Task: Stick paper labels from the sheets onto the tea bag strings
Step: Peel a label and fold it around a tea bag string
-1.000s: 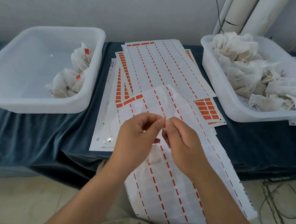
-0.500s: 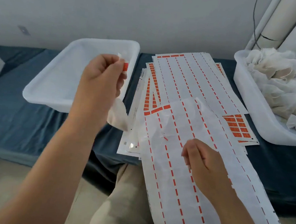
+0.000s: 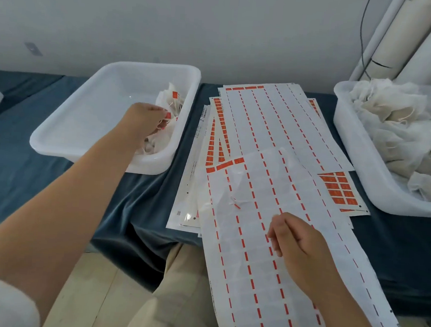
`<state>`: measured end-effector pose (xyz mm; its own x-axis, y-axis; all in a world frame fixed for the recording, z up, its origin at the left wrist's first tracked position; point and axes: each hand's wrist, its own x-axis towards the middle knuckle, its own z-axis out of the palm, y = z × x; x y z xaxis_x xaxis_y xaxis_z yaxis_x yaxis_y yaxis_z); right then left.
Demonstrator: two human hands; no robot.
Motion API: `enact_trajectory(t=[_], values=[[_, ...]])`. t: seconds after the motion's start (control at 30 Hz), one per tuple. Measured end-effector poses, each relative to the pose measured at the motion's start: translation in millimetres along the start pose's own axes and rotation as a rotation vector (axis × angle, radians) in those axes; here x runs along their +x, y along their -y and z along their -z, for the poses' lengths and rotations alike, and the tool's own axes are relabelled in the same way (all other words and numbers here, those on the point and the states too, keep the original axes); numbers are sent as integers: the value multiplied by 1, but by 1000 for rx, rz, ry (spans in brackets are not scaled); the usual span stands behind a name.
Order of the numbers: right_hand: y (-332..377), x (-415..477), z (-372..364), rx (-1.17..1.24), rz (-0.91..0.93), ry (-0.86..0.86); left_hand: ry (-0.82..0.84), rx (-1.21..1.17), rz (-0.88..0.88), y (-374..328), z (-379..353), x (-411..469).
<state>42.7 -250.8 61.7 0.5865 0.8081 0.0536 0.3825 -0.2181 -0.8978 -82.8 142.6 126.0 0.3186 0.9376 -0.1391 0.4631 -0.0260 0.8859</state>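
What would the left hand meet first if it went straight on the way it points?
Likely the labelled tea bags heaped just beyond the left hand, then the white tub's right wall.

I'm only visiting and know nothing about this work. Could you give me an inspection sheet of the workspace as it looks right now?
Surface: table under a dark blue cloth.
Job's things: left tub holds a few labelled tea bags; right tub is heaped with bags showing no labels; label sheets are stacked between them; the front sheet, mostly peeled, overhangs the table edge.
Clutter: small curled scrap on the front sheet.
Hands: left hand is in the left tub, pinching an orange tag; right hand is loosely curled over the front sheet, holding nothing.
Cables: one dark cable runs down the wall.
Surroundings: grey wall, pale rolls in the corner.
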Motion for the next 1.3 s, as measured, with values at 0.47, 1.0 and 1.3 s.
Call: enact_trajectory(t=[0.47,1.0,1.3], values=[[6,43,165,-272,-7,-427,-263,302,-478,-41,-12,-63],[-91,149,266,-1234,-610,116,416,657,-456,34,-160,-228],[-78,121,278,-685,-336,-231,450,786,-495,54,-166,-214]])
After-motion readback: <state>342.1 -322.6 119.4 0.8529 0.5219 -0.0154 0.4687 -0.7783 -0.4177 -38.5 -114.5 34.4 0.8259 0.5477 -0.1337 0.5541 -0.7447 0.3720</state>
